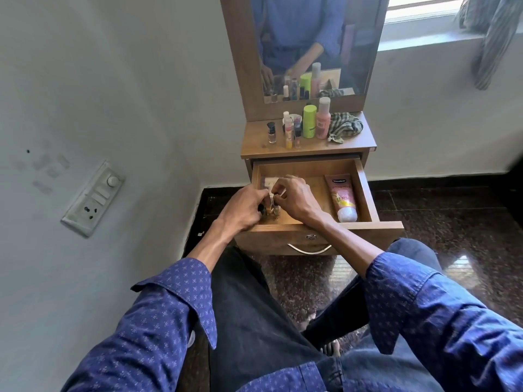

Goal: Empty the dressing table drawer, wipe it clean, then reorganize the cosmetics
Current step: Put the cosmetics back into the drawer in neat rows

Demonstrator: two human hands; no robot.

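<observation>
Inside open drawer (365,188), left hand (243,210) and right hand (297,199) gripping small bottles (272,212), tube (342,198) right.

Walls (85,80): pale grey-white, smudged at left. Switch panel (93,198) on left wall, with dial, rocker switches and a socket. Floor (452,222): dark speckled polished stone, glossy, reflecting window light at right. Black skirting (441,179) along base of the far wall. Window (424,9) upper right, bright daylight; grey sill (424,41) below it. Striped cloth (492,38) hangs at window's right edge. Mirror (305,43) in wood-grain frame stands against the far wall
</observation>
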